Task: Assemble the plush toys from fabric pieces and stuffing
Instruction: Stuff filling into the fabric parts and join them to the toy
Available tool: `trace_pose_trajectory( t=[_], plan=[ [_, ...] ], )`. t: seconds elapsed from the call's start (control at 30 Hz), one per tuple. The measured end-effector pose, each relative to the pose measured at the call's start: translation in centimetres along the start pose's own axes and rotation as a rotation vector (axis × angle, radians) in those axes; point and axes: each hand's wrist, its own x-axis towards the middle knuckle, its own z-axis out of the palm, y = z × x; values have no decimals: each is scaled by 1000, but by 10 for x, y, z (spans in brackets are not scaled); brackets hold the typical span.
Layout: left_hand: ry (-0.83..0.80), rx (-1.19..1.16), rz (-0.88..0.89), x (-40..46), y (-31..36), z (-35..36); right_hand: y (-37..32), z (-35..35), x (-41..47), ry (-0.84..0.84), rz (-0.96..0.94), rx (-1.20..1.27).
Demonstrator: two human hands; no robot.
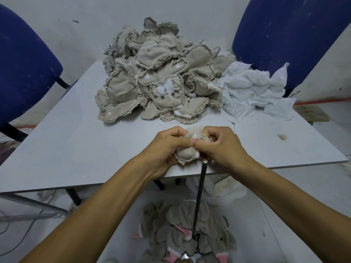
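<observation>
A small beige plush piece [187,154] with frayed edges is gripped between both hands above the table's near edge. My left hand [168,147] pinches its left side and my right hand [221,146] pinches its right side, thumbs meeting at its top. A thin upright metal rod [199,198] rises from below to just under the piece. A big heap of beige inside-out fabric pieces [157,80] lies at the table's far middle. On the floor below sits a pile of grey plush toys [182,234] with pink ears.
The grey table [76,149] has its near edge right under my hands. White thin fabric [252,92] is heaped at its far right. Blue chairs stand at the far left [24,69] and far right [284,35]. More white material [224,188] lies under the table.
</observation>
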Motion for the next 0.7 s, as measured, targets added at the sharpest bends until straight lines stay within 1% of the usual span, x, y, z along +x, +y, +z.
trace_pose_trajectory(
  t=[0.13, 0.3, 0.43, 0.53, 0.57, 0.63, 0.7],
  plan=[
    [92, 10, -11, 2, 0, 3, -1, 4, -3, -8, -34, 0],
    [300, 61, 48, 3, -4, 10, -3, 3, -10, -6, -169, -100],
    [403, 92, 75, 5, -9, 6, -7, 3, -21, -154, -198, -51],
    [469, 153, 99, 5, -12, 6, -6, 2, -19, -242, -224, -124],
    [477, 164, 98, 5, -11, 7, -5, 1, -17, -226, -252, -191],
    [435, 169, 77, 3, -7, 8, -4, 0, -12, -147, -310, -287],
    [336, 181, 67, 1, -2, 9, -1, 0, -10, -77, -331, -265]
  ],
)
